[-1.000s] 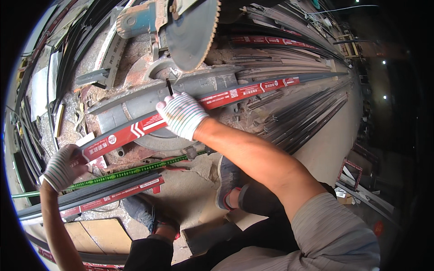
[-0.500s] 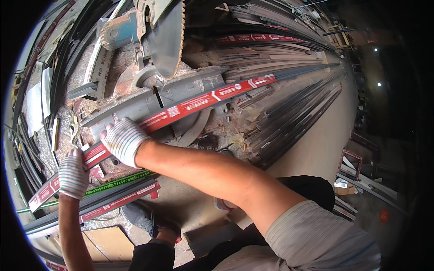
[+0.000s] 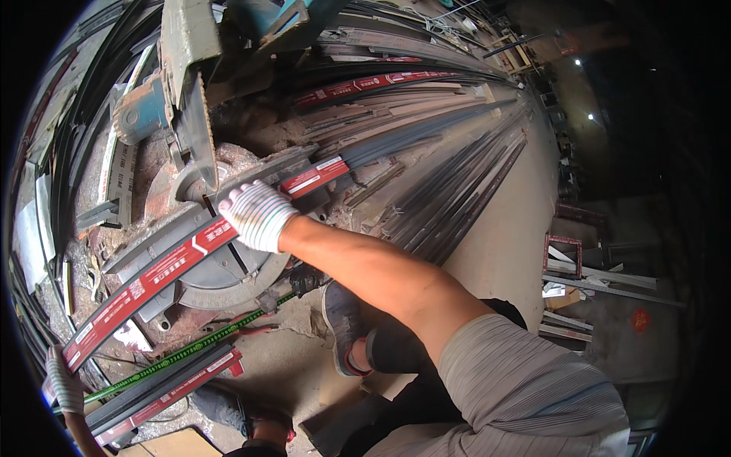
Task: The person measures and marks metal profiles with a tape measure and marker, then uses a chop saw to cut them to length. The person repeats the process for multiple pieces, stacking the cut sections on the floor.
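Note:
A long dark moulding strip with a red printed face [image 3: 156, 276] lies slantwise across the grey table of a mitre saw [image 3: 221, 293], along its fence. My right hand [image 3: 257, 215], in a striped white glove, is closed over the strip just right of the table's slot. At the far left my left hand [image 3: 62, 381], gloved alike, grips the strip's near end; part of its fingers is hidden. The toothed saw blade [image 3: 201, 141] hangs raised above the slot, partly covered by its metal guard [image 3: 188, 34], close to my right hand's fingers.
A green measuring tape [image 3: 179, 356] runs along the near side, beside more red-faced strips [image 3: 186, 387]. Bundles of dark strips [image 3: 464, 190] lie on the floor to the right. Further strips [image 3: 381, 78] are stacked behind the saw. My shoes [image 3: 340, 327] are below the saw table.
The strip has slid left along the fence. My left hand has moved out to the lower left, and my right hand has shifted right past the slot. The whole view has shifted.

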Motion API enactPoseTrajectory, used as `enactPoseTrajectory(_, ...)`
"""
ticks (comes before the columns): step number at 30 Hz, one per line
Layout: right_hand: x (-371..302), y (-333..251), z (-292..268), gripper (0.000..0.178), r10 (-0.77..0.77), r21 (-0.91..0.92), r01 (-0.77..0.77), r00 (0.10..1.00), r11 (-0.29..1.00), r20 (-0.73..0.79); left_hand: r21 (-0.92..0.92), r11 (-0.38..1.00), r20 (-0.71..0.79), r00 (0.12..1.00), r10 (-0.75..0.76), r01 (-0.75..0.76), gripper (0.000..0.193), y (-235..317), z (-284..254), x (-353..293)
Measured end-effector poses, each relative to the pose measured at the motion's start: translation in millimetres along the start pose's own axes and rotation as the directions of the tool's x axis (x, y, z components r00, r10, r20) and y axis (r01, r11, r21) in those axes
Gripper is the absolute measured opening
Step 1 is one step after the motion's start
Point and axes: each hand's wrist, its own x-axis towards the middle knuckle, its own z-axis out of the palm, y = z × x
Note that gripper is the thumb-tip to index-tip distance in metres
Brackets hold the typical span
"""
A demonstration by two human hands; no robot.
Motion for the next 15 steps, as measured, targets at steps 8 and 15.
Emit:
enactPoseTrajectory(8,58.0,-95.9,0.7,0.028,-0.085,0.046,0.089,0.993,0.995,-0.081,0.116,0.979,0.076,0.985,0.158,-0.166,0.067,126.2,13.5,42.1)
enactPoseTrajectory(15,97.4,-171.0,4.2,0.024,-0.021,0.158,0.032,0.997,0.987,-0.073,0.016,0.999,0.334,0.942,0.041,-0.049,0.044,258.3,24.5,101.6)
